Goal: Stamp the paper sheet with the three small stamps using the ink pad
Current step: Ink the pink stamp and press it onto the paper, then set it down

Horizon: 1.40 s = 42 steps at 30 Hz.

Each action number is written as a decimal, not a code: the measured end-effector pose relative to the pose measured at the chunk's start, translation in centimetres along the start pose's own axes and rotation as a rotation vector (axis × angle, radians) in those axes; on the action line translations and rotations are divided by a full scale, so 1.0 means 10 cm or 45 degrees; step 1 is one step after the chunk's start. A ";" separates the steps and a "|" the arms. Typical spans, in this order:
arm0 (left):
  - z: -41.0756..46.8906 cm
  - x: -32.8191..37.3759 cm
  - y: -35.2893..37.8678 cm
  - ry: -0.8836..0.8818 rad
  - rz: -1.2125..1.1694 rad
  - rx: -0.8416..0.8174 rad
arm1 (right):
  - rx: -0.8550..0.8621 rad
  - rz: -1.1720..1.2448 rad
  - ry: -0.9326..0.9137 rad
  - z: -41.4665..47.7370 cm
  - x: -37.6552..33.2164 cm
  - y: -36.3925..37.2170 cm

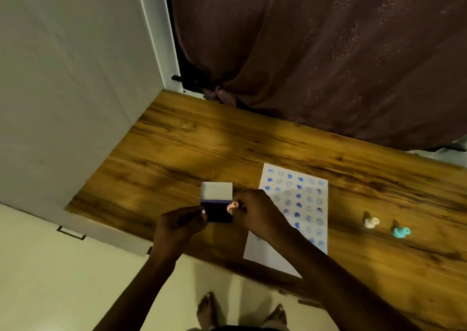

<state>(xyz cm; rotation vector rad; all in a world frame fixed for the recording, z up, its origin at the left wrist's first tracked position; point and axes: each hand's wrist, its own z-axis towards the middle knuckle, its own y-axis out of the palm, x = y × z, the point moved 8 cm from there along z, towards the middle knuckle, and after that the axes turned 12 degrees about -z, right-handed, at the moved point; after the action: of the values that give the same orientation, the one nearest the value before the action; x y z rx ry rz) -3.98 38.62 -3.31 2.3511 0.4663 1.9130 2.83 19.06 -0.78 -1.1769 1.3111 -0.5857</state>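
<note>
Bare feet (pixel 242 313) are standing below the table (pixel 177 149). The left hand (pixel 182 223) is pinching the ink pad (pixel 218 212) edge, while the right hand (pixel 255 213) is clamping a pink stamp (pixel 233 205) at the pad's right side. The paper sheet (pixel 294 212) is lying just right of that hand, the white stamp (pixel 371 222) and teal stamp (pixel 401 231) further right.

A single head-worn view looks steeply down and forward from standing height. The bench (pixel 177 141) runs diagonally across the middle, tilted in the wide-angle picture. Both hands sit near the centre, at arm's length. The floor (pixel 50 280) and bare feet (pixel 209 308) fill the bottom edge; a curtain (pixel 328 53) closes the far side.
</note>
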 end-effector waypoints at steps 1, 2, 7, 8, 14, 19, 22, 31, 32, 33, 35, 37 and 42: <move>-0.01 0.02 -0.07 0.013 -0.008 0.012 | -0.024 -0.072 -0.011 0.05 -0.06 0.08; -0.01 0.03 -0.13 0.023 -0.019 0.018 | -0.042 -0.142 -0.019 0.09 -0.10 0.14; -0.02 0.03 -0.36 0.009 -0.060 0.060 | -0.081 -0.321 -0.048 0.20 -0.20 0.34; -0.01 0.03 -0.39 0.011 -0.058 0.052 | -0.085 -0.342 -0.044 0.20 -0.20 0.37; 0.08 -0.03 -0.43 -0.026 -0.046 0.033 | -0.082 -0.393 -0.015 0.20 -0.21 0.51; 0.15 -0.09 -0.38 -0.061 -0.013 0.009 | -0.112 -0.425 0.039 0.21 -0.23 0.60; 0.17 -0.08 -0.32 -0.050 -0.008 -0.034 | -0.125 -0.417 0.054 0.21 -0.25 0.58; 0.15 0.03 -0.09 -0.044 0.024 -0.129 | -0.111 -0.210 0.143 0.22 -0.15 0.44; 0.15 0.03 -0.08 -0.049 0.025 -0.126 | -0.092 -0.148 0.149 0.21 -0.12 0.41; 0.14 0.03 -0.07 -0.054 0.024 -0.125 | -0.065 -0.064 0.156 0.19 -0.09 0.35; 0.15 0.02 -0.02 -0.070 0.017 -0.131 | 0.014 0.111 0.193 0.13 0.00 0.16; 0.14 -0.01 0.04 -0.086 0.021 -0.155 | 0.097 0.204 0.259 0.02 0.15 -0.06; 0.12 -0.14 0.28 -0.124 0.023 -0.189 | 0.157 0.175 0.452 -0.50 0.70 -0.33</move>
<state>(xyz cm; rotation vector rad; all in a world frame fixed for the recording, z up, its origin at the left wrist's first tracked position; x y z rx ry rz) -2.57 35.75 -4.19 2.3471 0.2859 1.7639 0.70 10.09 -0.02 -0.8990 1.6168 -0.7878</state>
